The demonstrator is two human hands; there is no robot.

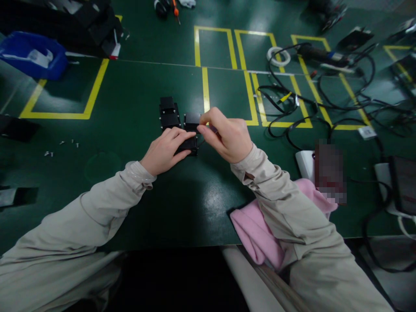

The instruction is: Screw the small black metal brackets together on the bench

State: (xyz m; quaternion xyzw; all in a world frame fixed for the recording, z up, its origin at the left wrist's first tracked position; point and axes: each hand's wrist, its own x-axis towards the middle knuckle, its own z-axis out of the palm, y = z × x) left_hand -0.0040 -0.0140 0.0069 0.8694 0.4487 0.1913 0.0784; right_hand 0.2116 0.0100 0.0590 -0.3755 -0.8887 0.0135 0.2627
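Observation:
A black assembly of box-like parts with small shiny screws (169,113) lies on the green table (146,86) at the middle. My left hand (167,149) rests on its lower black block (191,146), fingers spread over it and thumb along its near side. At the right end of another black block (192,120), my right hand (227,134) is closed in a pinch of thumb and forefinger. Whatever the pinch holds is too small or hidden to make out.
Loose screws (48,154) lie at the left. A blue bin (35,56) stands at the upper left beside black equipment. Black cables (289,121) and a white tape roll (278,56) are at the right. Pink cloth (256,229) lies under my right forearm.

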